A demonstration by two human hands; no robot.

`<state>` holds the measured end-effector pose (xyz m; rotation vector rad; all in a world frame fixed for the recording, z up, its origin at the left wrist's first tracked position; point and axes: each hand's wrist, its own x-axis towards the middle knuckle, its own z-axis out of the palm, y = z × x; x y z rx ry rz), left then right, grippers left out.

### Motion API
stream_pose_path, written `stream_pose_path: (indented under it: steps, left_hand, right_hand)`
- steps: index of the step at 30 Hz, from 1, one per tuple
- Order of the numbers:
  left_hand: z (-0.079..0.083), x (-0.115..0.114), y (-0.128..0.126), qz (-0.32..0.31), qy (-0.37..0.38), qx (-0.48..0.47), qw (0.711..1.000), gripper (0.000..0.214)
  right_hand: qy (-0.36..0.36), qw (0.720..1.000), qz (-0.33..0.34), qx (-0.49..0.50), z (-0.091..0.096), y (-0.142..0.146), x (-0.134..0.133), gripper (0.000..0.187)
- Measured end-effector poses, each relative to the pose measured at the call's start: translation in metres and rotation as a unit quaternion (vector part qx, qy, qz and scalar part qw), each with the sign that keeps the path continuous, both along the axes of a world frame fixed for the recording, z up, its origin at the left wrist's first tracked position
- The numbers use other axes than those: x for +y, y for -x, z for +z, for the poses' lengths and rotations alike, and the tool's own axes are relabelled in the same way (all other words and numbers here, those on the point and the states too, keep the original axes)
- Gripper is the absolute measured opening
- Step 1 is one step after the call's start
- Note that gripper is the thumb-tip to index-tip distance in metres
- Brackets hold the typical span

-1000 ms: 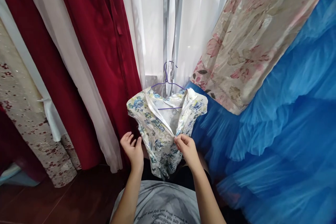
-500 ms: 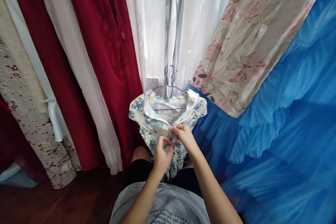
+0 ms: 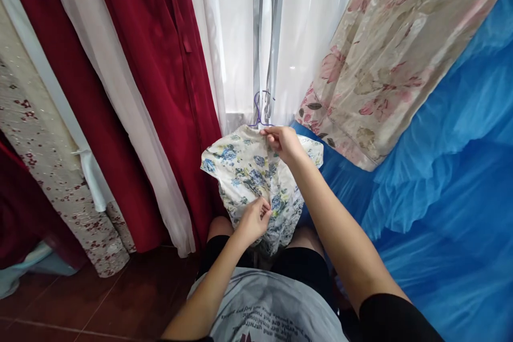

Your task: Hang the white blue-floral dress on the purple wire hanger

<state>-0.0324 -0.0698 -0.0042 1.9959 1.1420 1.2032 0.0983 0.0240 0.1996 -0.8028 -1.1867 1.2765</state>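
Note:
In front of my lap a short-sleeved white dress with blue flowers (image 3: 244, 165) hangs on a thin purple hanger (image 3: 257, 107). My right hand (image 3: 282, 141) is closed at the top of the dress, pinching the neckline edge just below the hanger's hook. Lower down, my left hand (image 3: 255, 219) pinches the front edge near the middle of the bodice. Between the two hands the front edge runs roughly straight, and the neck opening is covered. The dress's lower end drops between my knees, where I cannot make it out.
Grey straps (image 3: 256, 26) hang before a white curtain (image 3: 234, 37). Dark red cloth (image 3: 140, 64) and a beaded pale garment (image 3: 52, 181) hang on the left. A pink-flowered garment (image 3: 360, 80) and blue tulle (image 3: 449, 214) fill the right. Brown floor tiles (image 3: 96, 299) show at lower left.
My right hand has moved up from mid-chest to the hanger, bringing the neckline edge with it, so the open collar is now covered. My left hand stays low on the front edge.

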Motion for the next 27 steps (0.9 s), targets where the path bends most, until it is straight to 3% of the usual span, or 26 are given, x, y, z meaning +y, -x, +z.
stream_pose_path:
  steps: [2,4,8,12,15,18,21,23,24,27]
  left_hand:
    - [0.009,0.004,0.001,-0.018,0.000,0.000,1.000,0.003]
    - [0.028,0.011,0.003,0.002,-0.025,-0.030,0.999,0.008]
    - [0.101,0.038,0.015,0.086,-0.176,-0.084,0.977,0.035]
    - [0.174,0.058,0.020,0.071,-0.284,0.068,0.954,0.023]
    - [0.199,0.062,0.020,0.053,-0.308,0.139,0.940,0.016]
    - [0.204,0.075,0.035,0.088,-0.317,0.075,0.941,0.015]
    - [0.194,0.105,0.075,0.191,-0.263,-0.128,0.937,0.013]
    - [0.175,0.127,0.105,0.239,-0.142,-0.311,0.909,0.011]
    - [0.163,0.135,0.117,0.257,-0.054,-0.408,0.874,0.014]
    - [0.115,0.142,0.127,0.279,0.040,-0.462,0.841,0.026]
  right_hand:
    - [-0.007,1.000,0.007,-0.002,0.002,-0.001,-0.003,0.013]
    - [-0.019,1.000,0.004,-0.016,-0.008,-0.003,-0.013,0.015]
    - [-0.059,0.997,-0.017,-0.050,-0.024,-0.007,-0.030,0.017]
    - [-0.133,0.986,-0.014,-0.096,-0.022,-0.008,-0.030,0.021]
    - [-0.169,0.977,-0.043,-0.126,-0.028,-0.007,-0.024,0.023]
    - [-0.153,0.967,-0.087,-0.182,-0.051,-0.002,-0.020,0.023]
    - [-0.112,0.973,-0.049,-0.198,-0.079,0.005,-0.022,0.024]
    - [-0.097,0.979,-0.016,-0.176,-0.094,0.009,-0.028,0.025]
    - [-0.094,0.982,-0.004,-0.166,-0.099,0.011,-0.031,0.025]
    - [-0.084,0.988,0.000,-0.132,-0.110,0.017,-0.039,0.026]
